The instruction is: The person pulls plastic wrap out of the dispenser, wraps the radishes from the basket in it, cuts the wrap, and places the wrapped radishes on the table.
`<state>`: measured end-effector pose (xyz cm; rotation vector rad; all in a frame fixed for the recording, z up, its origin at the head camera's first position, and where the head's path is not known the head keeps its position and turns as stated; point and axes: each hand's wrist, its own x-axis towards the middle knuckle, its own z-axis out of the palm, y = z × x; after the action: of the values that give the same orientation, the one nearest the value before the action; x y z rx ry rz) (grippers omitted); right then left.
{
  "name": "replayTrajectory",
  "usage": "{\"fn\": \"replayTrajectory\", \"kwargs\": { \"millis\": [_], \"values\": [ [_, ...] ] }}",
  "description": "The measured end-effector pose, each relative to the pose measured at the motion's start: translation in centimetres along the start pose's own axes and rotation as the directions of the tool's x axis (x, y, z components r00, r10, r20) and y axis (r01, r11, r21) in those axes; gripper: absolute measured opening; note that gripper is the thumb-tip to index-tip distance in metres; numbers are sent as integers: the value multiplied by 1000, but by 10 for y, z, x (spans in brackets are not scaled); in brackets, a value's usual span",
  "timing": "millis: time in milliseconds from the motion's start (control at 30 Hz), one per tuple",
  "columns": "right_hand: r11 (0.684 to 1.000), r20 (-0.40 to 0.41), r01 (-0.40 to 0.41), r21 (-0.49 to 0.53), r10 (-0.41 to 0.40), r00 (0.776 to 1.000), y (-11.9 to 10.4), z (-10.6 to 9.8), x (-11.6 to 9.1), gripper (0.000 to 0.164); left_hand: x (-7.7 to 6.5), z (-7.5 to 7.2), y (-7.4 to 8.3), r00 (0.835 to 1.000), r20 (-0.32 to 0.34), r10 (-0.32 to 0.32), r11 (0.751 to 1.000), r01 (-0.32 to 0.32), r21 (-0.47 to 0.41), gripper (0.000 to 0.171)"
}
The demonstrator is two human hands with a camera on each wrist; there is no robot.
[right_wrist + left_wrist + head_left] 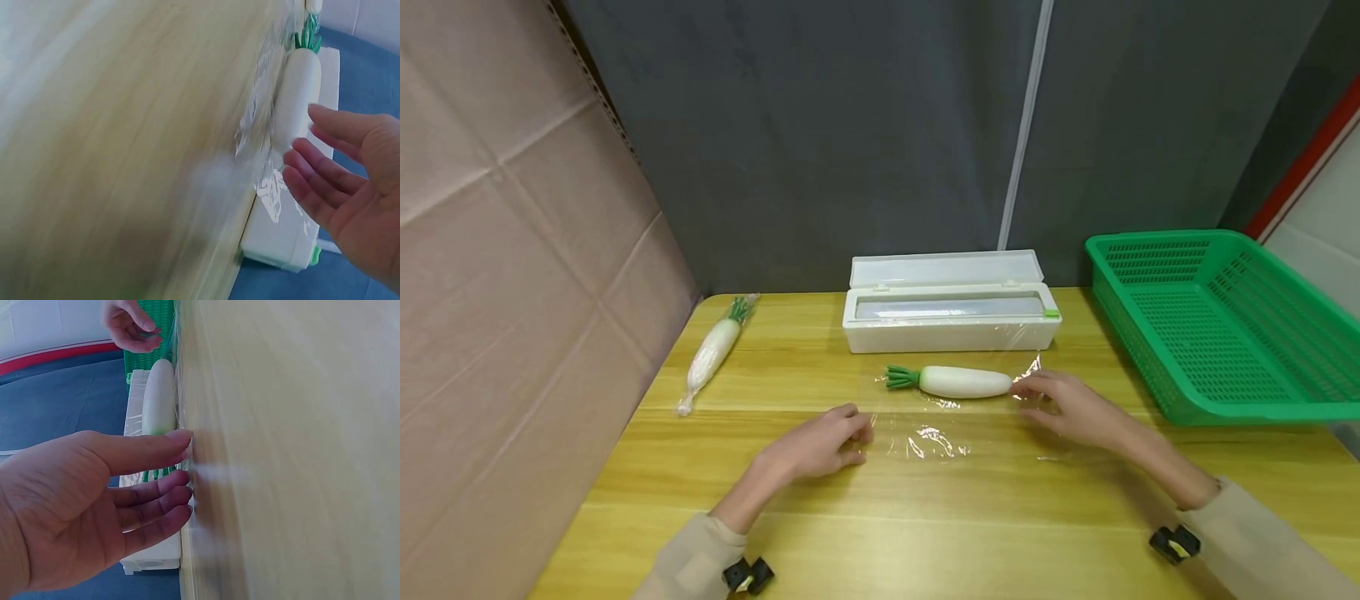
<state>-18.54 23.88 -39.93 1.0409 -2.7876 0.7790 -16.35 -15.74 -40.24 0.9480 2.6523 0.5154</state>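
Observation:
A white radish [966, 382] with green stalks lies crosswise on a sheet of clear cling film [928, 437] spread over the wooden table. My left hand [816, 443] is at the film's left edge, fingertips down at the table; in the left wrist view its thumb and fingers [156, 506] stand apart. Beside the radish's pointed tip is my right hand [1075, 408]. Its fingers [319, 169] are loosely bent with a gap to the thumb in the right wrist view, and nothing shows gripped. Whether the fingertips touch the film is hard to tell.
Behind the radish stands a white cling film box [951, 337], lid raised, with a green slider at its right end. A film-wrapped radish [715, 350] lies at the table's far left. On the right sits a green plastic basket [1195, 383]. A dark panel [820, 150] rises behind.

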Motion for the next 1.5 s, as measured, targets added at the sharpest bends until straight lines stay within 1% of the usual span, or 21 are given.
{"fn": "replayTrajectory", "kwargs": {
  "millis": [167,233,367,467,600,667,733,833,1000,1067,1167,1267,1400,1500],
  "values": [
    [998,63,-43,46,40,997,6,-7,-11,19,-1,0,-3,999,1,32,999,-33,35,10],
    [998,67,-29,63,24,997,9,-7,-15,16,-2,0,-4,999,-5,52,998,-51,46,9],
    [996,58,34,79,-39,998,14,-4,-25,14,-4,0,-5,997,-13,75,996,-74,54,9],
    [995,78,41,87,-48,996,16,-2,-33,17,-5,-1,-6,997,-11,76,996,-76,44,9],
    [995,136,2,97,-15,991,18,-2,-43,28,-7,-2,-6,997,-7,73,997,-73,31,8],
    [994,151,0,109,-17,988,19,-2,-46,32,-7,-2,-7,997,-9,78,996,-78,32,7],
    [992,160,4,125,-24,987,19,-3,-49,32,-7,-2,-7,996,-16,90,995,-89,36,8],
    [990,149,25,137,-46,988,22,-2,-50,25,-7,-2,-10,994,-24,107,994,-106,39,12],
    [989,126,65,135,-82,989,25,1,-50,15,-5,-2,-11,993,-21,115,993,-114,43,16],
    [989,125,65,132,-82,989,24,2,-50,13,-5,-1,-11,993,-23,117,992,-116,49,15],
    [991,134,44,124,-60,989,24,2,-49,13,-5,-1,-11,993,-24,118,992,-117,52,16],
    [992,112,47,113,-60,992,23,0,-48,11,-4,0,-11,993,-28,118,992,-117,47,16],
    [990,65,58,132,-67,996,23,-2,-48,9,-4,-1,-12,992,-41,120,993,-120,8,16],
    [985,57,42,165,-53,997,21,-5,-48,10,-3,-2,-11,992,-51,118,992,-120,-34,14]
  ]
}}
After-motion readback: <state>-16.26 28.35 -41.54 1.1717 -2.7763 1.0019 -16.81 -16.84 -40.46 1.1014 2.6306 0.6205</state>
